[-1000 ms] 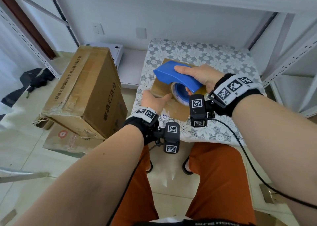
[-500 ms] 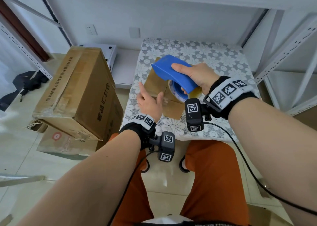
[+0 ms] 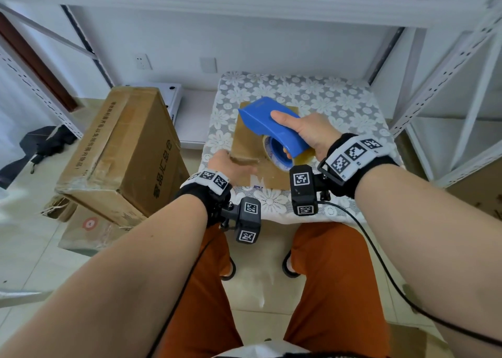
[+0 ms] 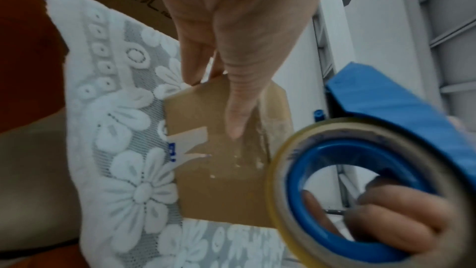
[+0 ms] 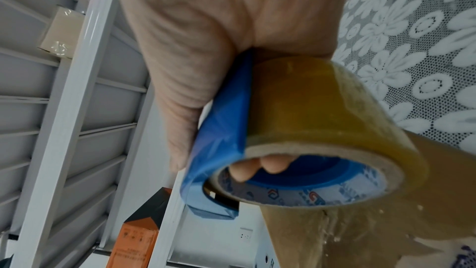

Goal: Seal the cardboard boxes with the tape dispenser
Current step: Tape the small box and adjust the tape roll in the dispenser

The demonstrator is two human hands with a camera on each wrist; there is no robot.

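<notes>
1. Head view: your right hand point(image 3: 312, 137) grips the blue tape dispenser point(image 3: 271, 126) above the small cardboard box point(image 3: 250, 143), near the bench's point(image 3: 339, 104) front edge; large boxes point(image 3: 122, 151) wait off its left edge.
2. Left wrist view: your left hand point(image 4: 239, 34), fingers straight, presses the box's glossy, seemingly taped top.
3. Right wrist view: fingers point(image 5: 260, 168) hook through the tape roll point(image 5: 322, 129).

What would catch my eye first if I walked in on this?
The bright blue tape dispenser, gripped in the right hand over a small flat box on the lace cloth. The left hand lies with straight fingers on that box. A big cardboard box sits tilted to the left.
</notes>
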